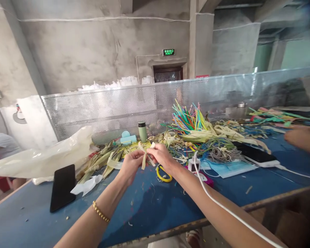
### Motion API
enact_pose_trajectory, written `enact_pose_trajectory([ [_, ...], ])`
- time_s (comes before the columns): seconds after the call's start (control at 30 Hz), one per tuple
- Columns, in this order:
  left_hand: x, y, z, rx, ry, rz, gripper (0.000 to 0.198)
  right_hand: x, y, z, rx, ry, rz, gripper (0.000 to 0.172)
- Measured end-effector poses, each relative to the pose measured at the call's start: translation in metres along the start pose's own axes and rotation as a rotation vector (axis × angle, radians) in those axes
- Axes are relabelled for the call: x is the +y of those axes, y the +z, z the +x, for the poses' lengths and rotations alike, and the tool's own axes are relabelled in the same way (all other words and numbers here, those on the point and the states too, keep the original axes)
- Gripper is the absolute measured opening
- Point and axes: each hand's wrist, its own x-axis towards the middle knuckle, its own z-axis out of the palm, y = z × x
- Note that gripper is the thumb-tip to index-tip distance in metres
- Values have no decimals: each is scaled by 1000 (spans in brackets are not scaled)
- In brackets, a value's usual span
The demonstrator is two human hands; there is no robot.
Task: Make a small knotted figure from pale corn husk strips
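Note:
My left hand [131, 164] and my right hand [162, 155] meet above the blue table [150, 203], both pinched on a pale cream strip [144, 156] that loops between the fingers, one end hanging down. A gold bead bracelet [100, 212] is on my left wrist. Yellow-handled scissors [164, 174] lie on the table just below my right hand. A white cable [222, 203] runs over my right forearm.
A black phone [62, 187] lies at the left beside pale leaf strips [103, 162] and a plastic bag [46, 155]. Coloured strips [188, 119], a green bottle [142, 131], a blue mask [229, 167] and a second phone [254, 154] lie behind. Another person's hand [302, 137] rests at the right.

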Motion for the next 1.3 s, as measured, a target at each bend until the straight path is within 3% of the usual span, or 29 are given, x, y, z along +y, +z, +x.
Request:
enact_pose_trajectory([
  [0.17,10,-15,12,1,99,161,27,-6,6,20,-93,32,48,17],
  [0.3,-1,-26,20,-56,105,157,22,10,12,26,-110,78,121,17],
  [0.47,-24,-29,18,-29,29,-2,21,32,19,19,-98,100,168,17],
  [0.67,-31,-32,11,-45,-85,-292,21,32,12,16,-83,76,46,21],
  [0.77,-29,-34,11,-68,-67,-333,24,28,7,16,11,8,-20,21],
  [0.97,-20,-33,10,-45,-46,-368,22,25,3,16,1,-39,-95,18],
  [1.07,-20,-34,11,-31,-55,-370,20,25,0,18,67,-164,-182,9],
  [1.13,-21,-34,11,-36,-66,-371,19,23,-1,18,92,-257,-228,17],
  [1.3,-25,-33,9,-84,-88,-375,17,14,0,10,-38,-325,-322,20],
])
